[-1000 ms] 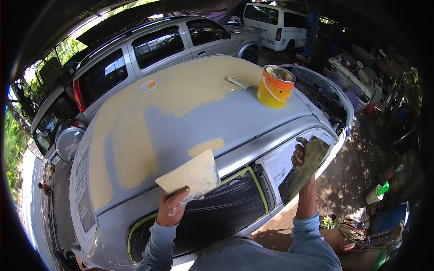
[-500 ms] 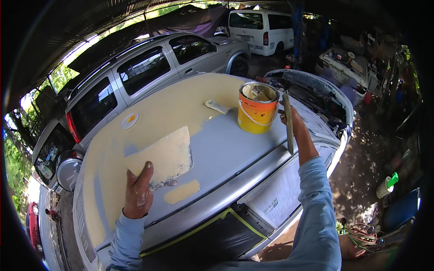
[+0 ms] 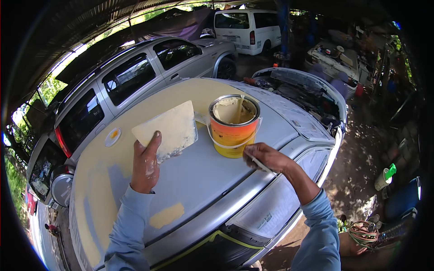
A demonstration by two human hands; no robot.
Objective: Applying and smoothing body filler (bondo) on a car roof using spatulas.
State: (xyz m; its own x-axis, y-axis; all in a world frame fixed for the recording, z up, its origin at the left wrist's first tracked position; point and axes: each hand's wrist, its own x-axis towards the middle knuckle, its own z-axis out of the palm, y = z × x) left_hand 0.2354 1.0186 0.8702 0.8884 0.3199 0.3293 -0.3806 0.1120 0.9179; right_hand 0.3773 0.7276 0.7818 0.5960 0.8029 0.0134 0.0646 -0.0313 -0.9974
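My left hand grips a flat cream board with smeared edges, held over the car roof, which is patched with beige filler over grey. My right hand is closed on a flat metal spreader, seen nearly edge-on at the front right of a paint can. The open can, orange and yellow with a wire handle, stands on the roof with pale paste inside. A second scraper lies partly hidden between board and can. A round lid rests at the roof's left.
A silver SUV is alongside beyond the roof, a white van at the back. The car's open engine bay is right. On the ground at right are a small bucket, a blue drum and coiled hoses.
My left hand has risen with the board toward the can. My right hand has swung leftward, lately dropping to the can's lower front, the spreader turned. The view has shifted.
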